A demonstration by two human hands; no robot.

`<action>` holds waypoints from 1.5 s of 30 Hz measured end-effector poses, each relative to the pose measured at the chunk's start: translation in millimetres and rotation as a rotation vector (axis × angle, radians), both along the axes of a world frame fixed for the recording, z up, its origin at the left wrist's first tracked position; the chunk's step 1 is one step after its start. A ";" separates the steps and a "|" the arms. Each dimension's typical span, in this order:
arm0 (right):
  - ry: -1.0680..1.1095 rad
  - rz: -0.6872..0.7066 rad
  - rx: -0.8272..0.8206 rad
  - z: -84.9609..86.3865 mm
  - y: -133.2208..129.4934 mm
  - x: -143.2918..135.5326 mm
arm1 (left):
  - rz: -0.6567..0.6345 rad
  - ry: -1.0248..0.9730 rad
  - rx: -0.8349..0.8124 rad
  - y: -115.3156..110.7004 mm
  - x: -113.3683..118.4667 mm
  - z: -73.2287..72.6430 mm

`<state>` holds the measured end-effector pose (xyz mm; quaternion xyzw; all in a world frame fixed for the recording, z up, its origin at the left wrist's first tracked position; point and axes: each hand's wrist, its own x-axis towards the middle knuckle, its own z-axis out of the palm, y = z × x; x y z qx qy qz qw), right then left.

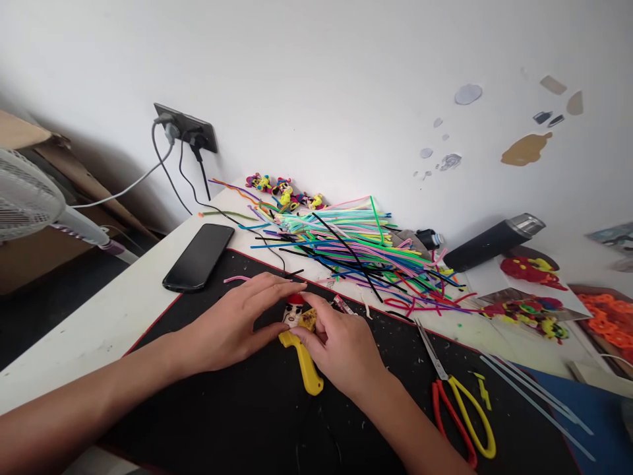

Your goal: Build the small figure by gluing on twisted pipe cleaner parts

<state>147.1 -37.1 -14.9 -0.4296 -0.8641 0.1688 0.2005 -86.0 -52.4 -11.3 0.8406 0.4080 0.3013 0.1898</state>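
Between my two hands is a small doll head (293,317) with a white face, drawn features and a red top. My left hand (244,316) pinches it from the left, fingertips at the red top and thumb low on the face. From the other side, my right hand (341,336) grips it with thumb and bent fingers, which hide part of it. Just behind and below lies a yellow hot glue gun (309,373) on the black mat (237,409), its front stained brown and partly covered by my right hand.
Pipe cleaners (341,231) are heaped along the wall, with small colourful figures (284,190) behind. A phone (198,257) lies left. To the right are scissors (448,379), glue sticks (539,396) and a black flask (487,244). A fan (30,194) stands far left.
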 end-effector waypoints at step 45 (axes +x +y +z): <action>0.076 -0.036 -0.102 -12.0 -49.4 29.3 | 0.275 0.004 0.086 -3.5 -11.5 -8.6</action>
